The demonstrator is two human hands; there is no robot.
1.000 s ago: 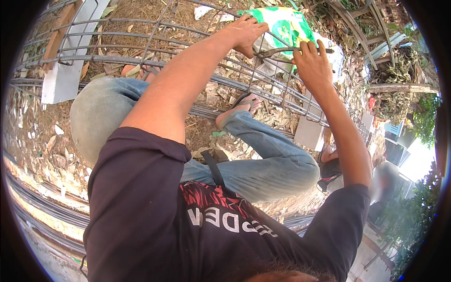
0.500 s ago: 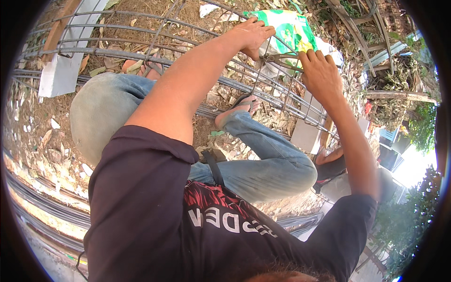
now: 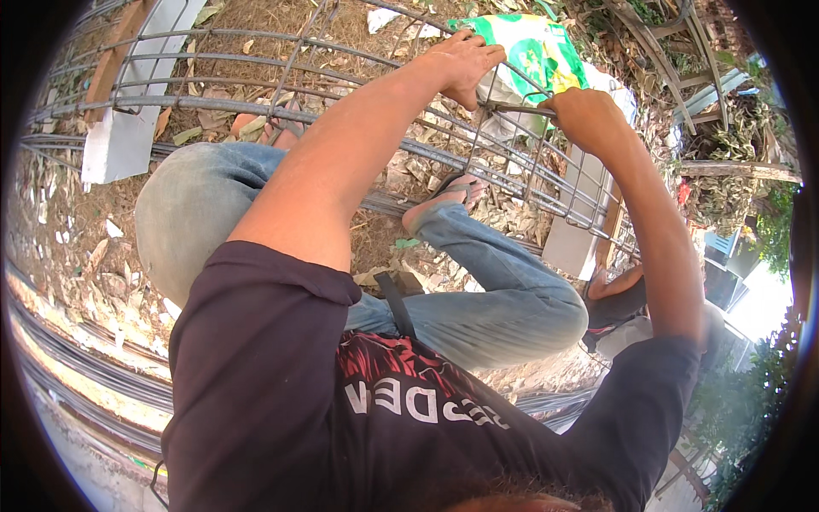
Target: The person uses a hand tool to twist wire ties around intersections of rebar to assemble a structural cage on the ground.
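Note:
A long cage of steel rebar (image 3: 230,104) runs across in front of me, with square stirrups set along its bars. My left hand (image 3: 465,68) is closed over the cage's far top bar, fingers bent round it. In my right hand (image 3: 589,121) is a pair of tying pincers (image 3: 516,108), its fist closed on the handles. The pincers' jaws meet the cage at a crossing of bar and stirrup (image 3: 474,141), just below my left fingers. Any tie wire in the jaws is too small to make out.
White blocks (image 3: 119,149) with wood pieces prop the cage at left and right. Behind it lies a green and white sack (image 3: 529,51). Bundled steel rods (image 3: 94,375) lie at lower left. Another person (image 3: 623,294) sits at the right, and dry leaves cover the ground.
The pincers' spread handles have come together as my right hand closed into a fist and turned. My left hand stays on the bar. The whole view has shifted slightly.

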